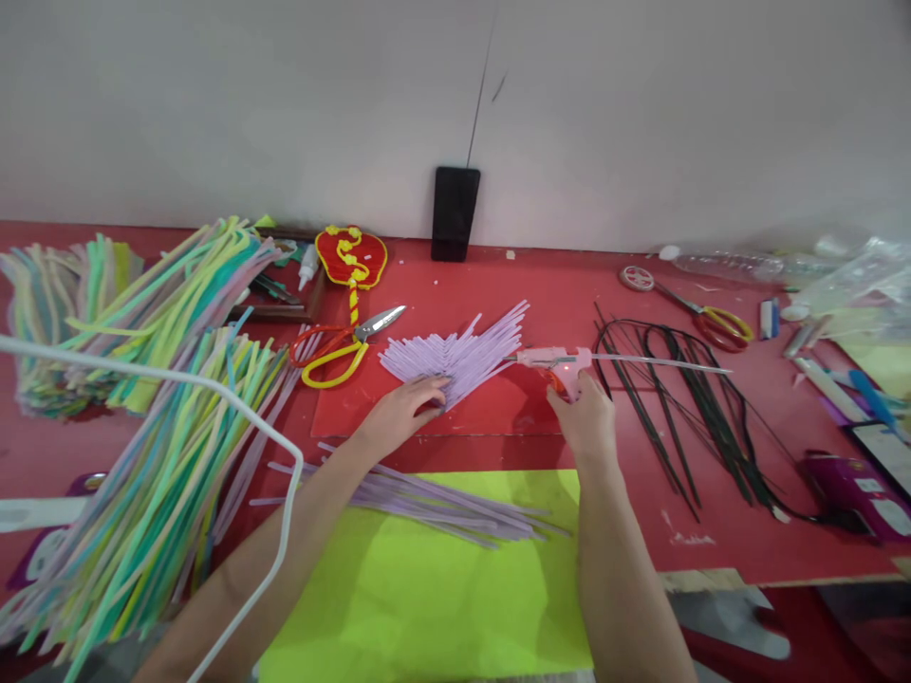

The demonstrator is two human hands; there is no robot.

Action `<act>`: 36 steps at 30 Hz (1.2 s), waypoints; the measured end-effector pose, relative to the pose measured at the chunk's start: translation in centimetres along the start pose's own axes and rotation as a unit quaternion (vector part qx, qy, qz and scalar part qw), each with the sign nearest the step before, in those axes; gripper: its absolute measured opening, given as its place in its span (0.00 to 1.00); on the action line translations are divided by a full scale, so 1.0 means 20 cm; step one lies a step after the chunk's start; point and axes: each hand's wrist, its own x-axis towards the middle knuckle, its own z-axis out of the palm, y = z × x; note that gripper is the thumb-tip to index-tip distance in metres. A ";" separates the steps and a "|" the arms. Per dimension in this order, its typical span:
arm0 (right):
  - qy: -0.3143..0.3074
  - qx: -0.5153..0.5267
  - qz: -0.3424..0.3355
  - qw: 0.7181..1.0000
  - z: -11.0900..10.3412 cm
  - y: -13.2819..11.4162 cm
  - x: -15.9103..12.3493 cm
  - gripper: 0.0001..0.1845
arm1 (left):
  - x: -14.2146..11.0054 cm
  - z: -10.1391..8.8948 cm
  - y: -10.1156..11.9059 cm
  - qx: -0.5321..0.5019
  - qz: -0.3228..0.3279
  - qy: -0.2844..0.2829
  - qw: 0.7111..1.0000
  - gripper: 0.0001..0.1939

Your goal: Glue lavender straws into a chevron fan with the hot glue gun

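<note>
My left hand (405, 410) is closed on the lower edge of a fan of short purple pipe cleaners (455, 353), set side by side in a V-like pattern on a red board (399, 417). In my right hand (592, 425) is a pink hot glue gun (556, 358), gripped by its handle. Its nozzle points left, close to the right edge of the fan, and a long pale glue stick (661, 361) sticks out of its back. Below my hands, loose purple pipe cleaners (455, 503) lie across a yellow-green sheet (441, 588).
Bundles of coloured pipe cleaners (177, 455) fill the left side. Scissors (356, 346) and a red-yellow ornament (351, 256) lie behind. A phone (455, 213) leans on the wall. Dark stems (704, 408), more scissors (718, 323) and a plastic bottle (740, 266) are right. A white cable (288, 503) crosses my left arm.
</note>
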 end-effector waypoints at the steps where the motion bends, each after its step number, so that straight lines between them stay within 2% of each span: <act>1: 0.011 0.002 0.008 1.000 0.00 0.01 0.01 0.22 | 0.00 0.00 0.00 -0.001 -0.001 0.000 1.000 0.03; 10: 0.131 0.041 0.084 0.987 0.01 0.12 0.06 0.32 | 0.00 -0.01 0.00 0.004 0.008 -0.001 1.000 0.05; 16: 0.131 0.027 0.118 0.984 0.04 0.16 0.10 0.37 | 0.00 0.00 0.00 -0.006 0.010 0.007 1.000 0.04; 20: 0.127 -0.002 0.135 0.983 0.07 0.15 0.08 0.36 | 0.00 0.00 0.00 -0.010 0.009 0.010 1.000 0.04; 23: 0.129 -0.028 0.133 0.982 0.04 0.11 0.06 0.34 | 0.00 0.01 -0.01 -0.017 0.010 0.011 1.000 0.04; 26: 0.172 -0.018 0.073 0.982 -0.01 0.04 0.04 0.28 | 0.00 0.01 -0.02 -0.020 0.013 0.014 1.000 0.05; 28: 0.172 0.036 -0.033 0.984 -0.02 -0.02 0.04 0.21 | 0.01 0.02 -0.03 -0.021 0.014 0.013 1.000 0.05; 29: 0.139 0.068 -0.091 0.984 -0.02 -0.06 0.05 0.19 | 0.00 0.02 -0.04 -0.022 0.014 0.012 1.000 0.05; 31: 0.067 0.109 -0.160 0.979 0.00 -0.13 0.06 0.16 | 0.00 0.02 -0.05 -0.026 0.016 0.013 0.999 0.05; 34: -0.043 0.133 -0.242 0.960 0.06 -0.21 0.07 0.15 | 0.00 0.02 -0.05 -0.027 0.020 0.015 0.999 0.05; 36: -0.081 0.143 -0.273 0.948 0.10 -0.23 0.08 0.15 | 0.01 0.02 -0.05 -0.022 0.020 0.016 0.999 0.05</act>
